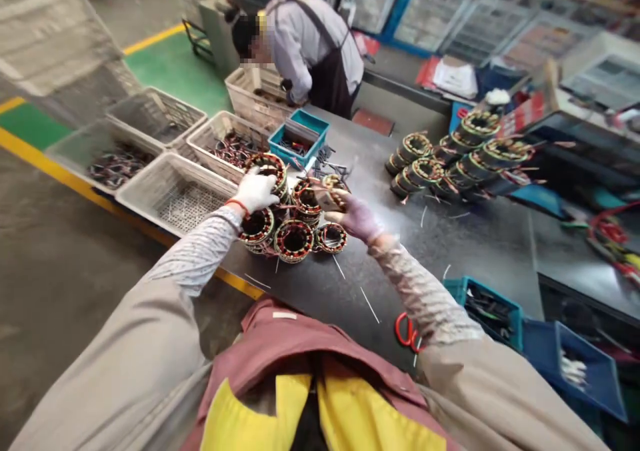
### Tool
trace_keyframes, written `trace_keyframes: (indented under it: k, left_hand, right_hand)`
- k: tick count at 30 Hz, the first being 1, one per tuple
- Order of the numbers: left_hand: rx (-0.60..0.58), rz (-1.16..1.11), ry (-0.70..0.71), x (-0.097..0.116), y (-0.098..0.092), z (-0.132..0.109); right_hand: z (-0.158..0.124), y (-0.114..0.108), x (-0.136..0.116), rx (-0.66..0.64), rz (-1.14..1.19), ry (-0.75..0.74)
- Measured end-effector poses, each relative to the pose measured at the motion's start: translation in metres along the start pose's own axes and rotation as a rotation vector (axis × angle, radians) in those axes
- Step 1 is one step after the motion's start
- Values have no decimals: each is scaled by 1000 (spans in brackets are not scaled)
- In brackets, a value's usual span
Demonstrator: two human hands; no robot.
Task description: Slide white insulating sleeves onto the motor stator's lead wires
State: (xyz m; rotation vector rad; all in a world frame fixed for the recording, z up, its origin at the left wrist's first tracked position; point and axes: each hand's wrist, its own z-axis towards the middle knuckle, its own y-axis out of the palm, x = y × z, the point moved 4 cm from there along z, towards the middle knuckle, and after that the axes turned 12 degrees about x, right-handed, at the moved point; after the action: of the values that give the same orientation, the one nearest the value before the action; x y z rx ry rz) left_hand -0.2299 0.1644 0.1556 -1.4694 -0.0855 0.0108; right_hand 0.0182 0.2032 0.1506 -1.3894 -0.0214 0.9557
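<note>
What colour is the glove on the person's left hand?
The glove is white with a red wrist band, seen in the head view.

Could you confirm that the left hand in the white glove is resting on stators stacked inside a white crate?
Not quite: the left hand in the white glove rests on stators stacked on the dark table, not inside a crate, as the head view shows.

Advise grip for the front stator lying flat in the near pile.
Probably the outer rim of the front stator, from above on its near side: it lies flat, bore up, with other stators crowding both flanks and the back. The left hand rests on a stack behind; the right hand grips a wound piece.
</note>
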Motion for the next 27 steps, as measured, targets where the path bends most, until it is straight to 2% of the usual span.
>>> trace_keyframes:
  k: [2,3,4,6,8,10,11,13,15,17,18,20,22,24,25,27]
  left_hand:
    - [-14,-22,-38,-5,-14,0]
    - [-1,-40,-65,-6,-25,-1]
    - [30,-56,-90,-2,-39,-4]
    - [129,-72,-82,18,-64,-11]
    - [202,-89,35,62,-74,-23]
    - [175,-177,233,123,-59,-38]
    - [109,-235,323,155,-43,-45]
    - [-106,-327,459,214,1,-59]
    - [-219,-356,522,259,45,-68]
    - [-292,-366,552,289,80,-74]
    - [-306,-370,550,299,92,-76]
    - [-287,-380,520,314,104,-77]
    - [-220,-393,484,321,101,-77]
    - [-147,-427,496,314,85,-78]
    - [-123,-452,523,302,74,-80]
    - [-66,-482,557,257,44,-85]
  right_hand:
    - [-39,-18,34,91,257,177]
    - [-62,-23,52,128,263,283]
    - [-84,-26,69,142,172,393]
    - [-125,-23,99,64,-170,589]
    - [-155,-14,118,-82,-465,699]
    - [-172,-3,131,-187,-596,723]
    - [-177,1,136,-214,-618,714]
    - [-181,6,147,-251,-649,679]
    - [-180,2,162,-287,-679,627]
    - [-171,-10,175,-340,-689,567]
    - [-164,-18,179,-372,-687,536]
    - [-140,-34,177,-433,-679,468]
    - [-102,-45,153,-403,-635,291]
    - [-55,-41,105,-256,-510,-66]
    - [-33,-33,76,-190,-428,-257]
    - [0,-2,27,-222,-328,-528]
